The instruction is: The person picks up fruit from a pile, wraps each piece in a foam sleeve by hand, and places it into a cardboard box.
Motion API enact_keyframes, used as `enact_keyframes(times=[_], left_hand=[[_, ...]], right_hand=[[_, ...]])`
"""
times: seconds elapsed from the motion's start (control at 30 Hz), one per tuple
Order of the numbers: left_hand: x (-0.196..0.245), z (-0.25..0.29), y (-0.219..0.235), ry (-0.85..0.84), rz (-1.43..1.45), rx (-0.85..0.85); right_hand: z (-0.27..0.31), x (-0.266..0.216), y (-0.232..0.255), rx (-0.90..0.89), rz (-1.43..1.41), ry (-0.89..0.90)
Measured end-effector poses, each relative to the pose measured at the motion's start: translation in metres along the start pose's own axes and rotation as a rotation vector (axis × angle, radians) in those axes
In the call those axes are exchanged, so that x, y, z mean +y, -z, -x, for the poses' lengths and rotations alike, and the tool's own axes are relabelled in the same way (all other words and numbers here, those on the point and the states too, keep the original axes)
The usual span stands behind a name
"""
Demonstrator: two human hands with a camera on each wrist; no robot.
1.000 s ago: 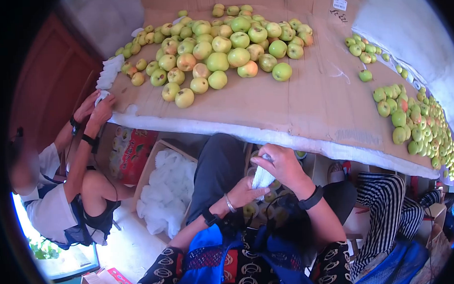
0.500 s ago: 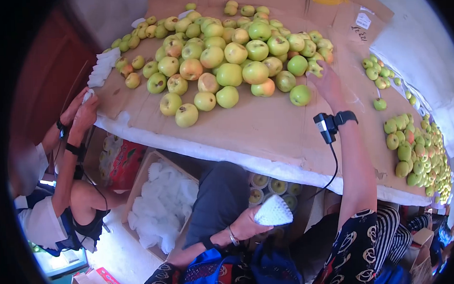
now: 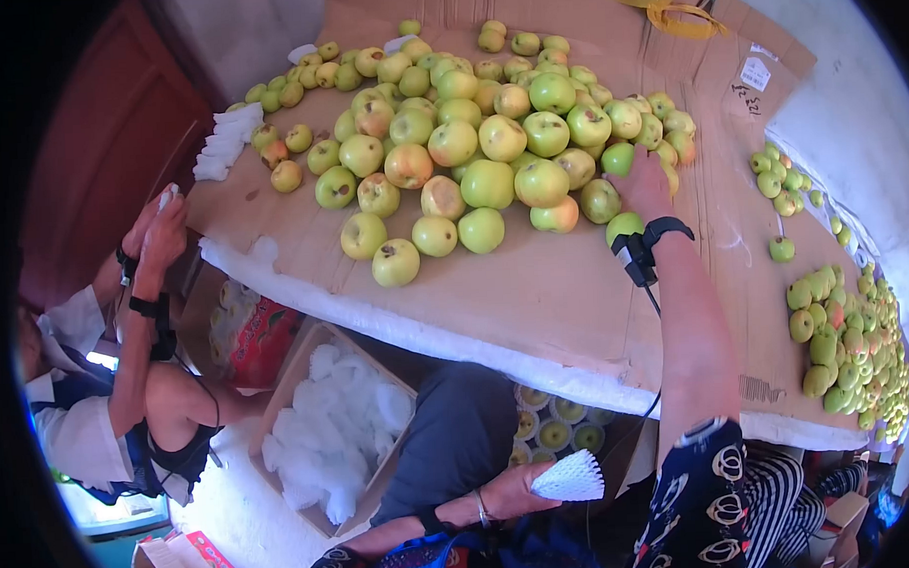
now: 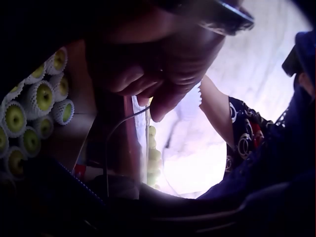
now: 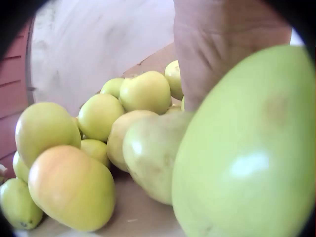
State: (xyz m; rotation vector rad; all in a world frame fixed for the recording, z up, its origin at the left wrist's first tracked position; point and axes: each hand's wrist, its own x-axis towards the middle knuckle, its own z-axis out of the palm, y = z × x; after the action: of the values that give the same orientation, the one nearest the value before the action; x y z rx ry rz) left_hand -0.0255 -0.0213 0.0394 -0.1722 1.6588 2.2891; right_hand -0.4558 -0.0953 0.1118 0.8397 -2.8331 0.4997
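Low in the head view, the left hand point(image 3: 512, 490) holds a white foam net point(image 3: 569, 477) by its narrow end, the wider end pointing right. That hand point(image 4: 173, 69) is dark in the left wrist view, with a bit of the net point(image 4: 192, 98) beyond its fingers. The right hand point(image 3: 646, 189) reaches over the table to the right part of the apple heap, its fingertips against a bright green apple point(image 3: 617, 159). Whether they close round it is hidden. In the right wrist view the palm point(image 5: 227, 44) stands behind a large green apple point(image 5: 247, 153).
Another pile of apples point(image 3: 837, 351) lies at the table's right. White nets point(image 3: 227, 142) lie at its left corner, near a second person's hands point(image 3: 157, 234). Below the table are a box of foam nets point(image 3: 329, 429) and netted apples point(image 3: 553, 435).
The right hand went from the left hand's side up to the heap, then shifted left to the bright green apple. The left hand kept the net, which now points right. The head view has shifted.
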Motion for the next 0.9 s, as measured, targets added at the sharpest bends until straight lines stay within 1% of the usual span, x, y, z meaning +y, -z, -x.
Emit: enact_keyframes(times=[0.07,0.13,0.17,0.2,0.23,0.27,0.3,0.37,0.43,0.47,0.53,0.63,0.77,0.8,0.83,0.9], left_hand=[[-0.003,-0.002,0.002,-0.014,-0.009,-0.002],[0.004,0.000,0.002,0.003,-0.027,-0.004],[0.008,-0.001,0.003,0.012,-0.053,-0.013],[0.012,-0.002,0.004,0.011,-0.051,-0.013],[0.016,-0.002,0.004,0.038,-0.114,-0.012],[0.018,-0.001,0.003,0.064,-0.178,-0.012],[0.017,0.000,0.001,0.064,-0.175,-0.016],[0.014,0.000,0.001,0.021,0.012,-0.019],[-0.002,-0.002,-0.001,-0.015,0.046,-0.014],[-0.009,-0.003,-0.002,-0.047,0.082,-0.006],[-0.005,-0.002,-0.003,-0.036,0.041,0.000],[0.000,-0.001,0.001,-0.013,-0.026,0.016],[0.007,0.002,-0.002,-0.011,-0.024,0.034],[0.006,0.003,-0.003,-0.014,-0.029,0.035],[0.002,0.003,-0.003,-0.002,-0.033,0.043],[-0.011,-0.001,-0.002,0.007,-0.039,0.045]], right_hand=[[-0.006,-0.001,-0.006,0.006,0.034,0.011],[-0.004,-0.002,-0.003,-0.002,-0.063,0.043],[-0.003,-0.002,-0.001,-0.004,-0.060,0.041],[0.002,-0.011,0.010,-0.047,-0.084,0.038],[0.006,-0.017,0.016,-0.093,-0.109,0.035],[0.008,-0.016,0.015,-0.094,-0.107,0.035],[0.010,-0.013,0.014,-0.082,-0.114,0.045],[0.013,-0.007,0.013,-0.066,-0.116,0.057],[0.019,0.000,0.014,-0.084,-0.177,0.121],[0.022,0.003,0.013,-0.080,-0.173,0.121],[0.027,0.011,0.012,-0.055,-0.230,0.195],[0.035,0.018,0.011,-0.045,-0.301,0.225],[0.049,0.015,0.017,-0.065,-0.270,0.242],[0.053,0.012,0.020,-0.099,-0.282,0.220],[0.058,0.010,0.023,-0.133,-0.292,0.196],[0.066,0.007,0.024,-0.101,-0.291,0.199]])
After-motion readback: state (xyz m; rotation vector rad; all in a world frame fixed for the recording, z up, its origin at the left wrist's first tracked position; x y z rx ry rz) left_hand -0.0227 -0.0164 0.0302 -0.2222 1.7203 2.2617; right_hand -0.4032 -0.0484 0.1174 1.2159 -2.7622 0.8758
